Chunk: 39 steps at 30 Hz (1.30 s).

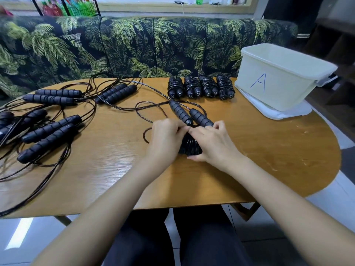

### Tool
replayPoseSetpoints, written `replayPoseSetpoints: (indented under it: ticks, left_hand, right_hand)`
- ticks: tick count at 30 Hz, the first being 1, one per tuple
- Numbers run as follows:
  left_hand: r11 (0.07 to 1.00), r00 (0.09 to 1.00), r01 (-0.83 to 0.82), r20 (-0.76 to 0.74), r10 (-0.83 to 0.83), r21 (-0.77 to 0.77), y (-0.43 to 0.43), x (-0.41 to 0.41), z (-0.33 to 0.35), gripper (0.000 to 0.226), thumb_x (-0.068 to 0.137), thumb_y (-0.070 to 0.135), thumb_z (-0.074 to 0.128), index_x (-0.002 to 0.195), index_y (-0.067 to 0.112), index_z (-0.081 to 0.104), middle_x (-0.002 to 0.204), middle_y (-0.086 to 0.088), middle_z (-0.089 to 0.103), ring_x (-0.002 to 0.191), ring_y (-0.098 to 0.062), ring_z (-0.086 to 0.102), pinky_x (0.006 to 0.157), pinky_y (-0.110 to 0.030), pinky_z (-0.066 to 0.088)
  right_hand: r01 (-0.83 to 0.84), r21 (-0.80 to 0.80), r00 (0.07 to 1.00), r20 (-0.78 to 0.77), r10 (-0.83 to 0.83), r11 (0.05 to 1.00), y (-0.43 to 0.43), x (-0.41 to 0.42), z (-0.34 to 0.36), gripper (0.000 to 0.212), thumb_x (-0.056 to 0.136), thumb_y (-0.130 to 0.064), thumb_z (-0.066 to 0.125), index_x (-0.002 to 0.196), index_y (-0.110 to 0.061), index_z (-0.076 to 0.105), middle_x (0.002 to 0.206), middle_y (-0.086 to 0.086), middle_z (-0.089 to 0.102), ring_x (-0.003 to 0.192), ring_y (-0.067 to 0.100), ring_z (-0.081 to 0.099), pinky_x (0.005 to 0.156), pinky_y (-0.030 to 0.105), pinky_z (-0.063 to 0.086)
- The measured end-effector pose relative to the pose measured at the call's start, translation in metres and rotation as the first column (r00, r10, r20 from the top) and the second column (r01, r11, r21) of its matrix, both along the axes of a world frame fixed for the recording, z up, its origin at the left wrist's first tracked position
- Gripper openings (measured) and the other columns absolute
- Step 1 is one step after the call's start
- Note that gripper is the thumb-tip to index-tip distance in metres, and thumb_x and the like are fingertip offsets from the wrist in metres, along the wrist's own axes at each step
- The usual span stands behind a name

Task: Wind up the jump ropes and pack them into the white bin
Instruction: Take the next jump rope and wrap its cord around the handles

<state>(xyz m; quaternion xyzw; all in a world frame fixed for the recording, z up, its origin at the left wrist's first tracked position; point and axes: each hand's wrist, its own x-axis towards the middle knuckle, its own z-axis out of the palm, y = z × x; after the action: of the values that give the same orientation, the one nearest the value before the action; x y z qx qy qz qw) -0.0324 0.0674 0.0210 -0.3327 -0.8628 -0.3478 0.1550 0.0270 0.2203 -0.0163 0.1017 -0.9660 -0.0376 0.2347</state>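
Observation:
Between my hands lies a black jump rope bundle (190, 147), its cord wrapped round the paired handles. My right hand (213, 143) grips the bundle from the right. My left hand (166, 139) pinches the thin cord at the bundle's top. Just behind my fingers lie two loose black handles (180, 112) of another rope, their cord looping across the table. Several wound bundles (200, 86) stand in a row at the table's far edge. The white bin (278, 77), marked with a blue A, sits at the far right.
Several unwound ropes with black handles (48, 129) and tangled cords cover the left of the wooden table (269, 150). The bin rests on its white lid (284, 112). A palm-print sofa (134, 47) runs behind the table. My legs show below the near edge.

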Motion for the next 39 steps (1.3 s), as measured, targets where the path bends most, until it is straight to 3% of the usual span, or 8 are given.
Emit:
replayPoseSetpoints:
  ticks: [6,11,17,25,29,34,37,39]
  left_hand:
    - [0.999,0.977,0.015,-0.212,-0.009,0.030,-0.006,0.018,-0.017,0.015,0.078,0.000,0.060,0.082,0.007,0.073,0.059,-0.004,0.066,0.051,-0.024,0.059,0.067,-0.031,0.038]
    - [0.933,0.986,0.017,0.150,-0.076,0.358,-0.021,0.040,-0.027,0.015,0.083,0.011,0.072,0.098,0.011,0.068,0.091,0.004,0.073,0.081,-0.005,0.065,0.080,-0.022,0.048]
    - [0.762,0.495,-0.293,0.774,-0.396,0.577,-0.034,0.044,-0.027,0.003,0.082,0.012,0.071,0.079,0.011,0.069,0.066,-0.003,0.067,0.058,-0.008,0.058,0.067,-0.020,0.049]
    - [0.567,0.129,-0.293,0.620,-0.774,0.770,-0.049,0.019,-0.035,0.027,0.061,0.035,0.086,0.071,0.015,0.070,0.085,-0.002,0.065,0.084,-0.016,0.062,0.077,-0.039,0.056]
    - [0.520,0.180,-0.141,0.539,-0.823,0.842,-0.039,0.015,-0.018,0.033,0.067,0.048,0.081,0.077,0.018,0.074,0.114,-0.006,0.063,0.112,-0.021,0.058,0.094,-0.038,0.050]
    - [0.580,0.301,-0.082,0.575,-0.761,0.811,-0.030,0.021,0.001,0.035,0.084,0.009,0.067,0.107,-0.015,0.056,0.092,-0.011,0.067,0.065,-0.014,0.060,0.053,-0.022,0.048]
    - [0.637,0.320,-0.158,0.650,-0.690,0.754,-0.031,0.022,0.002,0.032,0.079,0.006,0.070,0.100,-0.014,0.057,0.094,-0.017,0.065,0.068,-0.017,0.063,0.055,-0.021,0.051]
    - [0.665,0.353,-0.212,0.690,-0.632,0.716,-0.032,0.023,0.002,0.022,0.074,0.007,0.070,0.071,0.004,0.049,0.092,-0.017,0.065,0.076,-0.020,0.066,0.064,-0.023,0.054]
  right_hand:
    - [0.058,-0.059,0.998,-0.005,-0.058,0.997,0.006,0.004,0.001,0.090,0.074,-0.063,0.062,0.150,-0.035,0.024,0.093,-0.005,0.061,0.075,0.019,0.057,0.074,0.037,0.029]
    - [0.058,-0.377,0.994,0.111,-0.017,0.925,0.006,0.014,0.003,0.070,0.077,-0.067,0.052,0.141,-0.046,0.033,0.106,-0.014,0.061,0.093,0.010,0.055,0.088,0.038,0.034]
    - [0.069,-0.658,0.995,0.097,-0.007,0.750,0.007,0.013,0.010,0.071,0.067,-0.053,0.074,0.132,-0.045,0.046,0.099,-0.017,0.064,0.085,0.008,0.061,0.084,0.036,0.049]
    - [0.026,-0.981,0.971,0.071,0.229,0.194,-0.002,0.025,0.024,0.067,0.062,-0.039,0.080,0.125,-0.036,0.056,0.106,-0.011,0.068,0.093,0.006,0.063,0.080,0.020,0.048]
    - [0.127,-0.962,0.887,0.001,0.461,-0.243,-0.019,0.033,0.017,0.070,0.065,-0.037,0.081,0.127,-0.019,0.055,0.094,0.003,0.066,0.068,0.024,0.061,0.060,0.031,0.052]
    - [0.306,-0.795,0.720,-0.167,0.674,-0.524,-0.041,0.043,0.001,0.062,0.079,-0.054,0.070,0.123,-0.014,0.057,0.097,0.010,0.060,0.064,0.018,0.060,0.075,0.038,0.037]
    - [0.391,-0.752,0.716,-0.114,0.689,-0.531,-0.038,0.046,0.001,0.061,0.081,-0.057,0.066,0.123,-0.014,0.061,0.102,0.015,0.063,0.081,0.023,0.062,0.086,0.041,0.041]
    - [0.440,-0.824,0.716,0.082,0.693,-0.357,-0.032,0.048,0.011,0.063,0.084,-0.061,0.057,0.127,-0.015,0.058,0.109,0.019,0.065,0.093,0.028,0.062,0.095,0.045,0.044]
